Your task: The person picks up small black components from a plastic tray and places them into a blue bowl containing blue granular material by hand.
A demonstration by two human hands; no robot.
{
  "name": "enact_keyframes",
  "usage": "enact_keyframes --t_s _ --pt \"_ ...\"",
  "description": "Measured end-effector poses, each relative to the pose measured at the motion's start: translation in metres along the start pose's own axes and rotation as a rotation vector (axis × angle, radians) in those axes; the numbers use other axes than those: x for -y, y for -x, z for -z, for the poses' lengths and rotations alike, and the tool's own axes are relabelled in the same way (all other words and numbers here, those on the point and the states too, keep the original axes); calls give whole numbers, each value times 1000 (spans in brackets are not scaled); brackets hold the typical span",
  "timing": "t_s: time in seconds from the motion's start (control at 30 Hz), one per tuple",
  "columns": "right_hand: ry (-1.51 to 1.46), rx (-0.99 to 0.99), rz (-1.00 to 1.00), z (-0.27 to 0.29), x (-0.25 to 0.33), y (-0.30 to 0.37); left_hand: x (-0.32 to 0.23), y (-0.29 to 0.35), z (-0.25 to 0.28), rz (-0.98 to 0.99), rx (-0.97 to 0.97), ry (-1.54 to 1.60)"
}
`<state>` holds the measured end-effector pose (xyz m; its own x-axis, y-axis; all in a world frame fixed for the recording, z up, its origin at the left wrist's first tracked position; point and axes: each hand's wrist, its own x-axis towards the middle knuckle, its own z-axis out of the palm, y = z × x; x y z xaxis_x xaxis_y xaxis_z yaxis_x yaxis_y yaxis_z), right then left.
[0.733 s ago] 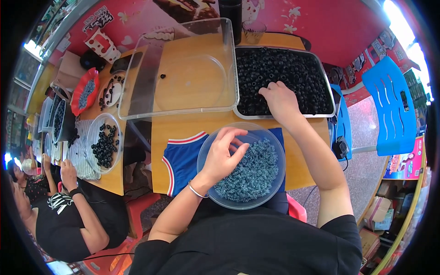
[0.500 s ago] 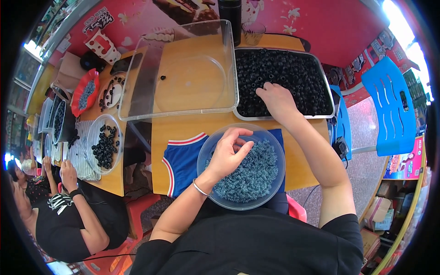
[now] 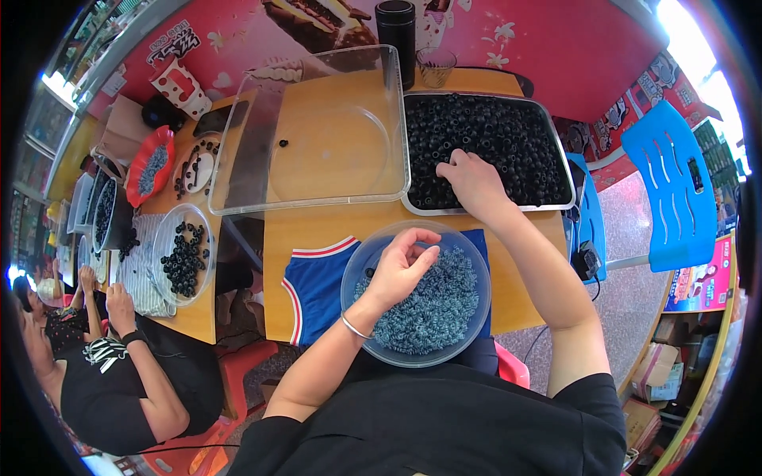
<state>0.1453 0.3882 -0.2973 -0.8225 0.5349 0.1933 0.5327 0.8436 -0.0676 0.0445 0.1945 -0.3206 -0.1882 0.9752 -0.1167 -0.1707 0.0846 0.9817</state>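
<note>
curling in closer to the thumb than in the earlier frame, left hand fingers are hanging over the clear round plastic bowl at its 11 o'clock; thumb + forefinger tips are showing a narrow gap, can't tell if the rest are clamping anything. lone black bead is now showing at bowl's 10 o'clock. right hand is dipping into the silver-rimmed rectangular tray, 1 o'clock from bowl, fingers bunching together on chunky, holed round black beads; can't tell if gripping any. bowl's sitting close to the body, tray just beyond, prob for easy reach. translucent blue-grey beads are filling bowl, looking small, spiky, prob plastic. soft blue cloth w/ red-white trim is showing at 9 o'clock.
</note>
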Motion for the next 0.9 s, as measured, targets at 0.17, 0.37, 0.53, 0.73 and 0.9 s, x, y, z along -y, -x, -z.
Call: enact_keyframes --t_s 0.17,0.37,0.53,0.73,0.9 --pt "-141 -35 -13 -2 -4 0 0 -1 -2 5 15 12" --pt "-191 -78 -5 -2 -9 4 -5 -4 -3 74 3 110" --pt "-102 -62 13 -7 -8 0 -2 -8 -4 124 -8 228" --pt "-108 -94 6 -1 -4 0 -4 -7 -5 139 -10 306" --pt "-318 -157 -59 28 -1 3 -10 -11 -5 246 -27 479"
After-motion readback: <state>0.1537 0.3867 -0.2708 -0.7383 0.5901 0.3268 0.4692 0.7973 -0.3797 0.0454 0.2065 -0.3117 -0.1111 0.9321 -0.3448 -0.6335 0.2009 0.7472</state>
